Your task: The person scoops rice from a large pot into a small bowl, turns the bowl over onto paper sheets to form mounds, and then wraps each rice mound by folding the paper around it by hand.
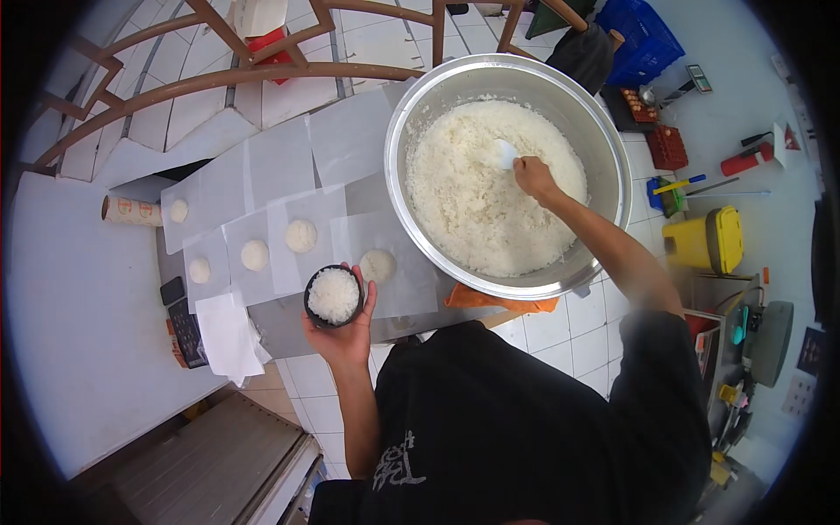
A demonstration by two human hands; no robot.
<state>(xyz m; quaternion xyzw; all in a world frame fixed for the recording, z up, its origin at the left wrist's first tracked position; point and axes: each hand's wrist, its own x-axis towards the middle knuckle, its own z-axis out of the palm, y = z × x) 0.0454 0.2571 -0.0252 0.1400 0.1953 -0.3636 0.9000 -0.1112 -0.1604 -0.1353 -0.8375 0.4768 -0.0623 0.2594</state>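
Cupped in my left hand is a small black bowl filled with white rice. My right hand grips a white rice paddle, whose blade touches the rice inside a large round metal pot. Left of the pot, sheets of translucent paper overlap on a grey table. Several round rice mounds lie on them, among them one mound in the middle and another mound just beside my left hand. The paddle's handle is mostly hidden in my fist.
A stack of white paper and a black device sit at the table's left end. A printed roll stands out beyond them. An orange cloth is under the pot's near rim. A brown railing runs along the far side.
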